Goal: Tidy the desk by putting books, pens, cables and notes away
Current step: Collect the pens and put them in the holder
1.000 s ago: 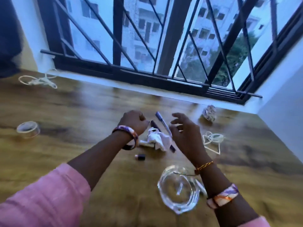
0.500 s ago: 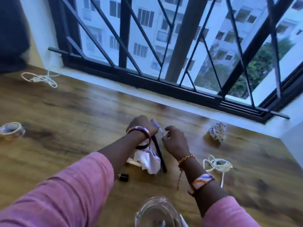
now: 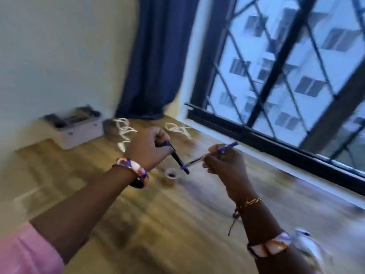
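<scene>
Both hands are raised above the tabletop (image 3: 162, 230), each with a pen. The left hand (image 3: 148, 150) is curled into a fist round a dark pen (image 3: 178, 160) that slants down and to the right out of it; the right hand (image 3: 223, 162) pinches a thinner blue pen (image 3: 227, 148) between thumb and fingers, its tip pointing left toward the other. The two pen tips meet or nearly meet between the hands — blur hides which.

The step looks like gathering the pens to stow them, likely in the grey organiser box (image 3: 79, 128) by the wall at far left (a guess from its open top). To do it well: bring both pens parallel, pass them into one hand, and carry them over tips down, so the other hand is free for the cables.

The left forearm reaches forward with the wrist bent down; the right comes up from lower right, wrist cocked back. A tape roll (image 3: 171, 175) sits on the tabletop below the pens, and white cables (image 3: 124, 128) lie beyond, near the box.
</scene>
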### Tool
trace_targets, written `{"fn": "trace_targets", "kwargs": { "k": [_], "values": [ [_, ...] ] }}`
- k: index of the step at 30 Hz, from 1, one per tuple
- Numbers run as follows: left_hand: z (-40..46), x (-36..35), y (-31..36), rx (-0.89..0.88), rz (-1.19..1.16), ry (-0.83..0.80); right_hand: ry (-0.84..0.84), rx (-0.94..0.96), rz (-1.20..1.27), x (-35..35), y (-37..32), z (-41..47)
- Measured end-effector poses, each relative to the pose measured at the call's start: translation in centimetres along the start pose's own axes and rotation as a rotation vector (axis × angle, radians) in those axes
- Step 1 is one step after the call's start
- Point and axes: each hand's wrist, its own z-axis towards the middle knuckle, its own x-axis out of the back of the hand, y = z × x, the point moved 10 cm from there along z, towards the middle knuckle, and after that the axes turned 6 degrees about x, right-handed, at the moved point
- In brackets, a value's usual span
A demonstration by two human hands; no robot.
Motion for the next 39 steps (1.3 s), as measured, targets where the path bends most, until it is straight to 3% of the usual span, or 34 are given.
{"fn": "trace_targets", "kwargs": {
  "k": [8, 13, 21, 23, 26, 28, 34, 39],
  "values": [
    [0.2, 24.8, -6.6, -0.011, 0.196, 0.509, -0.2, 0.12, 0.203, -21.1, -7.6, 2.9],
    [2.6, 31.0, -11.0, 0.028, 0.245, 0.656, -0.143, 0.311, 0.006, -26.7, -10.8, 4.6],
    [8.8, 30.6, -14.9, 0.043, 0.433, 0.591, -0.208, 0.402, -0.058, -34.7, -12.2, 9.8],
    [10.6, 29.5, -15.7, 0.048, 0.484, 0.481, -0.23, 0.393, -0.07, -36.7, -11.6, 11.1],
    [13.3, 26.5, -17.6, 0.1, 0.711, 0.199, -0.391, 0.34, -0.196, -40.6, -9.7, 12.7],
    [14.1, 25.7, -18.2, 0.113, 0.79, 0.119, -0.474, 0.316, -0.263, -42.2, -8.3, 13.5],
    [15.2, 24.3, -16.7, 0.054, 0.869, 0.124, -0.468, 0.417, -0.338, -42.2, -7.8, 14.0],
    [14.6, 22.3, -13.3, 0.004, 0.951, 0.192, -0.557, 0.53, -0.594, -43.9, -6.6, 11.9]
  ]
}}
